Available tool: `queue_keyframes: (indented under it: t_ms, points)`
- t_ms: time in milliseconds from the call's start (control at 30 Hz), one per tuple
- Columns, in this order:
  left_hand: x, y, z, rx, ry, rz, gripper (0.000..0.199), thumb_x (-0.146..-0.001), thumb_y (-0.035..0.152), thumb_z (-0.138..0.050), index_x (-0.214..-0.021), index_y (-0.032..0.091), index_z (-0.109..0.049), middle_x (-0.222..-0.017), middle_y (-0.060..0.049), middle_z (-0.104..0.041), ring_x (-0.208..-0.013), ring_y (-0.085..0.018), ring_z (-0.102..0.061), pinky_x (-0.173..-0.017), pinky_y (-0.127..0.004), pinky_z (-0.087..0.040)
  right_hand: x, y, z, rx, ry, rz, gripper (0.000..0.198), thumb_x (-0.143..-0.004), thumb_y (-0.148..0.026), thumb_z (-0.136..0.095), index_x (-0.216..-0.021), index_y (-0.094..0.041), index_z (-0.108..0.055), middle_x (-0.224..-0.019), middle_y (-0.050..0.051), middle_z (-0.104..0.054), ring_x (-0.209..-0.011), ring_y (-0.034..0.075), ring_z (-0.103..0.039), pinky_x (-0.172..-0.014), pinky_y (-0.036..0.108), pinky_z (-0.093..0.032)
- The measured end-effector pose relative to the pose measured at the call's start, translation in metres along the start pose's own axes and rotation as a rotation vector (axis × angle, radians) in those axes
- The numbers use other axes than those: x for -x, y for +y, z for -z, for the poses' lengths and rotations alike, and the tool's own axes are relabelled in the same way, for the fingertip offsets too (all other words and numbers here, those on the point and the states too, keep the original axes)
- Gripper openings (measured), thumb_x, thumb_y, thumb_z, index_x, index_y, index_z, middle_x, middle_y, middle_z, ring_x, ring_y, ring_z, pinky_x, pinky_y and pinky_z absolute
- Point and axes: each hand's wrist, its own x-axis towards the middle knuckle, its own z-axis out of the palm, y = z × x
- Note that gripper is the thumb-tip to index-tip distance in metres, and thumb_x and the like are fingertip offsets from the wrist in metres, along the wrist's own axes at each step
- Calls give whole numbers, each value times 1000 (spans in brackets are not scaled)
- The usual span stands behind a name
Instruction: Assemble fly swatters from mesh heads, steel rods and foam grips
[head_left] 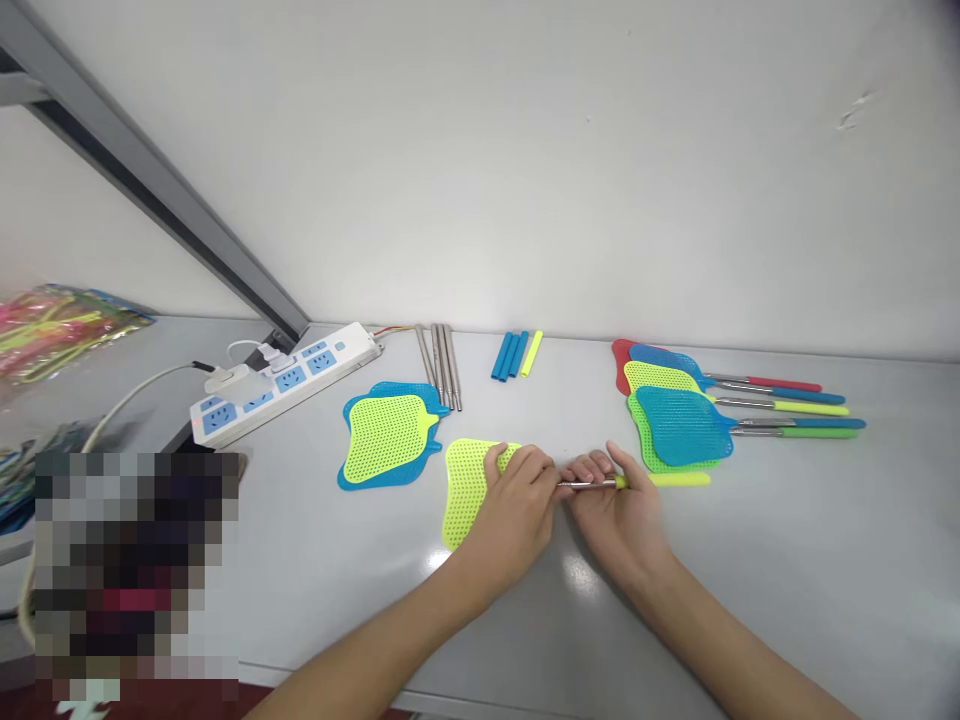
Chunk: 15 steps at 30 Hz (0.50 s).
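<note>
A yellow fly swatter [465, 490] lies across both hands, its mesh head to the left and its yellow handle [681, 480] to the right. My left hand [519, 502] is closed around the neck, where the head meets the metal rod, and covers part of the mesh. My right hand [621, 510], palm up, has its fingers curled at the metal rod [596, 485], with the thumb by the handle's near end. Left of my hands, a loose yellow swatter head [386, 437] rests on blue swatter heads [360, 478].
Several metal rods [445, 365], three blue handle tubes [510, 355] and one yellow tube [532, 353] lie near the wall. Complete fly swatters [682, 425] are stacked at right. A power strip [289, 380] with plugs and cables sits at left, near bagged items [60, 330].
</note>
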Motion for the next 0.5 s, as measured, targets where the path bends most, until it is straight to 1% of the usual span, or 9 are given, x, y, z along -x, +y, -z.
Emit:
queue_keyframes:
  t_ms: [133,300,500]
  points:
    - [1,1,-1,-11,-8,-16,19,-85,19,-32,-80,18,-50,-81,0,-52,-86,-14,-44,-93,-38,-15,1,4,0,16,-7,-35,28,-73,-28,-52,-55,-18,-33,-52,-5,-30,-51,9,-38,-53,24,-38]
    - [3,3,-2,-55,-70,-36,20,-85,19,-31,-77,17,-50,-75,0,-50,-83,-14,-43,-93,-40,-16,1,3,2,28,-15,-30,31,-74,-27,-49,-53,-18,-28,-48,-6,-24,-44,7,-29,-48,23,-34]
    - [7,12,-5,-127,-159,-121,23,-84,16,-28,-73,16,-48,-71,-2,-49,-77,-15,-42,-91,-43,-18,2,-1,3,69,49,-3,39,-74,-27,-49,-50,-18,-20,-40,-8,-13,-36,8,-12,-37,24,-21]
